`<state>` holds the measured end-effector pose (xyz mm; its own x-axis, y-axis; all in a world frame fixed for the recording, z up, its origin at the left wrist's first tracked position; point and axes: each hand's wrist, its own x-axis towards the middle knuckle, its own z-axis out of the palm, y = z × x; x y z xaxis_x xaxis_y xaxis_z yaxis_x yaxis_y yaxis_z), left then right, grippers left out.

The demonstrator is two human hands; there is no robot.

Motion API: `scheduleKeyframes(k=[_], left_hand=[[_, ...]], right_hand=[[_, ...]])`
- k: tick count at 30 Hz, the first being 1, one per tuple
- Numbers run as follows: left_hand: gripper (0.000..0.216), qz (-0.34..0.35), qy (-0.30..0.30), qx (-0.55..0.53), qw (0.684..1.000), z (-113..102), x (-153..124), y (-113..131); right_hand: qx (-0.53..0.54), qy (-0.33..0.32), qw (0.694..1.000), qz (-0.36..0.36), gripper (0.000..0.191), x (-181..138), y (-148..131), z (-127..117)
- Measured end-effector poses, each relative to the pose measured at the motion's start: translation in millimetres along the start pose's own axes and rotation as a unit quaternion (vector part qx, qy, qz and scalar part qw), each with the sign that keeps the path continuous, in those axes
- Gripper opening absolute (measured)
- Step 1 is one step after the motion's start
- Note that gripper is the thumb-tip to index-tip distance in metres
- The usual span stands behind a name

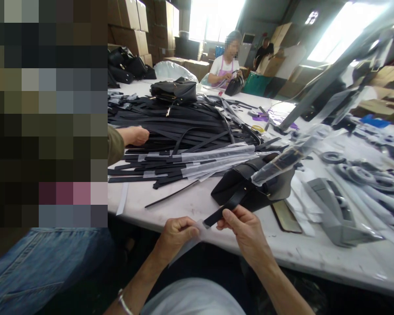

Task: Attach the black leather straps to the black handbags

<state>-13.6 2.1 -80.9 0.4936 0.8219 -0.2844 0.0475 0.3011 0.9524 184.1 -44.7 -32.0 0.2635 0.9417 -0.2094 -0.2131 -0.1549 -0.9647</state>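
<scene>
A black handbag (236, 183) lies on the white table in front of me, its black strap (231, 202) reaching toward the near edge. My right hand (241, 221) pinches that strap between thumb and fingers. Just left of it, my left hand (180, 232) is closed on a translucent plastic sleeve (192, 243), which meets the end of the strap. Another sleeve of clear wrapping (282, 159) covers a strap or handle rising from the bag's right side. Both hands are close together over the table's front edge.
Many black straps (197, 118) lie piled across the table, some wrapped in white film. A grey tape dispenser (339, 214) and tape rolls (361, 173) are at right. A co-worker's hand (138, 135) reaches in from the left. Another black bag (174, 91) sits on the pile.
</scene>
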Motion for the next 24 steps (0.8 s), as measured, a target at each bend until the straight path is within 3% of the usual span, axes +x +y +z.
scheduleKeyframes(k=[6, 11, 17, 24], left_hand=[[0.029, -0.012, 0.0, -0.009, 1.0, 9, 2, 4], [0.02, 0.024, 0.012, 0.026, 0.999, 27, 14, 12], [0.024, 0.053, 0.002, 0.003, 0.999, 57, 51, 37], [0.024, 0.125, 0.025, 0.011, 0.992, 84, 93, 70]], right_hand=[[-0.074, 0.002, 0.997, -0.005, 0.033, 1, -4, 1], [-0.096, 0.006, 0.995, -0.018, 0.035, 2, -11, -3], [-0.005, 0.011, 0.999, 0.031, 0.052, -2, -19, -23], [0.007, 0.047, 0.998, 0.031, 0.049, 13, -25, -31]])
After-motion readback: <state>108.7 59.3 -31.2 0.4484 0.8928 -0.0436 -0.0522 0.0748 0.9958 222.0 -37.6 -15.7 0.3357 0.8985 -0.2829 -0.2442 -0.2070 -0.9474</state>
